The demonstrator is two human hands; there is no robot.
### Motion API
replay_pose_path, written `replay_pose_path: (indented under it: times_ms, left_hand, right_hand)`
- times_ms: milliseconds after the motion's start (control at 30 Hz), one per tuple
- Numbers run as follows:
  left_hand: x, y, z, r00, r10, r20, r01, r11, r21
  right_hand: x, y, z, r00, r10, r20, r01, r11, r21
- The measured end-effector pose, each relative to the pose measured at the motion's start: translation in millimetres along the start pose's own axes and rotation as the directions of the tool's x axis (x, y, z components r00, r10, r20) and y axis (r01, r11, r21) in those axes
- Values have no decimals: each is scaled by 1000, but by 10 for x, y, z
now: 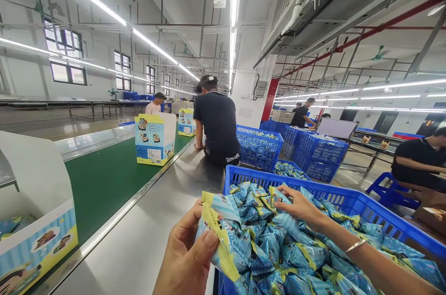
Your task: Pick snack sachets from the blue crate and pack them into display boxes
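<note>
Left hand (pixel 188 253), fingers pinching a glossy blue-and-yellow packet (pixel 225 223); right hand (pixel 304 207) half-curled, hold unclear; lower-left printed cardboard box (pixel 49 241) shows few, blue plastic crate (pixel 362 201) many.

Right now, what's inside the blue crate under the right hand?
Blue-and-yellow packets, heaped loosely in the blue crate, with the right hand at the pile's top. Lower layers and the crate floor can't be seen: packets cover them.

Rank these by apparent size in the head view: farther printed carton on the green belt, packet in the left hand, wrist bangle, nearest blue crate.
1. Nearest blue crate
2. Packet in the left hand
3. Farther printed carton
4. Wrist bangle

Nearness enlarges the packet; real sizes may rank differently.
</note>
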State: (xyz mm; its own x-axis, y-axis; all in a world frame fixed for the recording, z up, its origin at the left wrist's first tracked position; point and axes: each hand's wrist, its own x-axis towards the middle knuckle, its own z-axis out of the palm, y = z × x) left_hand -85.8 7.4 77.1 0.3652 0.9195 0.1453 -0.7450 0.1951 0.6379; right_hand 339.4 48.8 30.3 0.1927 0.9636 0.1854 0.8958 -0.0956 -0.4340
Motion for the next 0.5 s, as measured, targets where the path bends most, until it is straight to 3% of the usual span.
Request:
replay_pose_path:
  times_ms: [133,233,333,500]
  left_hand:
    - [-17,32,-25,1000,17,-10,-16,999,28]
    - [-24,48,-30,1000,13,-18,-13,999,37]
    - [-18,71,-31,999,43,-16,-43,999,26]
    - [-43,151,-52,987,134,93,-136,990,21]
  right_hand:
    - [-363,-718,182,957,-235,171,212,967,141]
    - [-688,-1004,399,882,-330,337,283,942,181]
    - [-848,-1034,558,839,-350,416,291,936,200]
    - [-763,-826,539,921,-246,301,197,963,185]
